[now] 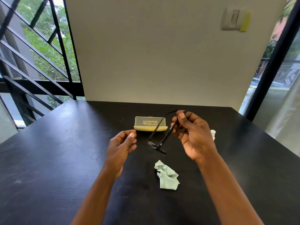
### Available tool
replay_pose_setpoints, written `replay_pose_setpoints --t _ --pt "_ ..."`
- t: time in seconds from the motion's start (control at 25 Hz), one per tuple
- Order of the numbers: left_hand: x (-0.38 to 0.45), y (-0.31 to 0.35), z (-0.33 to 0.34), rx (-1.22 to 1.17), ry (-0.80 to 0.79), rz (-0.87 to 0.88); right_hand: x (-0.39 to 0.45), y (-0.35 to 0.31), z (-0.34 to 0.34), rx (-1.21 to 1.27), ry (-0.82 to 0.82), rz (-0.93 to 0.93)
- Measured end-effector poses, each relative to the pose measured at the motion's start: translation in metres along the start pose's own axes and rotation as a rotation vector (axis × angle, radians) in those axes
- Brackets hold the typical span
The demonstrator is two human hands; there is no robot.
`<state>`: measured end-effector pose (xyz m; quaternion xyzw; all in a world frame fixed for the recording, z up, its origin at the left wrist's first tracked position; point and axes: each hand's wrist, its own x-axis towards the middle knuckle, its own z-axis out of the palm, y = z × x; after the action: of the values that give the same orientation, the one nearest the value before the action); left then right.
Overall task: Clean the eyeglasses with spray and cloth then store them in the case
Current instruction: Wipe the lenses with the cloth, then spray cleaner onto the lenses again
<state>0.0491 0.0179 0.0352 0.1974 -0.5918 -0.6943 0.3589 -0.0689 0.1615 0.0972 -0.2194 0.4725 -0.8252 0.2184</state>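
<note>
We are looking down over a black table (48, 159) pushed against a pale wall (162, 54), and both bare forearms reach in from the bottom edge. Our right hand (193, 135) is raised above the tabletop with its fingers curled, pinching the black eyeglasses (159, 143) by one temple arm near its tip, thumb pressed on top. The frame hangs down and toward us from that grip, tilted, its front end lowest and the other temple arm sweeping up in a thin arc past the case. We cannot tell whether the frame's lowest corner touches the table or floats just above it.

Our left hand (121, 145) hovers just to the left of the glasses, apart from them, palm turned inward, fingers loosely curled and holding nothing.

Behind the glasses, the pale yellow case (146, 125) lies flat on the table with its lid closed, printed lettering on top, too small for us to read. Closer to us, between the two forearms, the mint-green cloth (168, 176) sits crumpled on the dark surface, touched by neither hand. Just beyond our right hand a small white object (213, 134) peeks out, mostly hidden behind the palm; it may be the spray bottle, but we cannot make it out.

On the wall, upper right, a light switch (232, 18) shows.
</note>
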Motion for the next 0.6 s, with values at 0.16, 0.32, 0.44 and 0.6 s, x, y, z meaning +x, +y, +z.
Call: replay_pose_setpoints --t 0.16,0.32,0.44,0.6 --pt "-0.016 0.014 0.016 0.207 -0.152 0.227 -0.005 0.008 0.012 -0.372 0.018 -0.203" --pt "-0.026 0.006 0.033 0.447 -0.101 0.418 -0.013 0.017 0.021 -0.618 0.047 -0.358" --pt "-0.030 -0.007 0.042 0.535 0.056 0.542 -0.019 0.026 0.026 -0.663 0.038 -0.390" --pt "-0.029 -0.016 0.043 0.555 0.158 0.663 -0.018 0.037 0.032 -0.734 0.039 -0.471"
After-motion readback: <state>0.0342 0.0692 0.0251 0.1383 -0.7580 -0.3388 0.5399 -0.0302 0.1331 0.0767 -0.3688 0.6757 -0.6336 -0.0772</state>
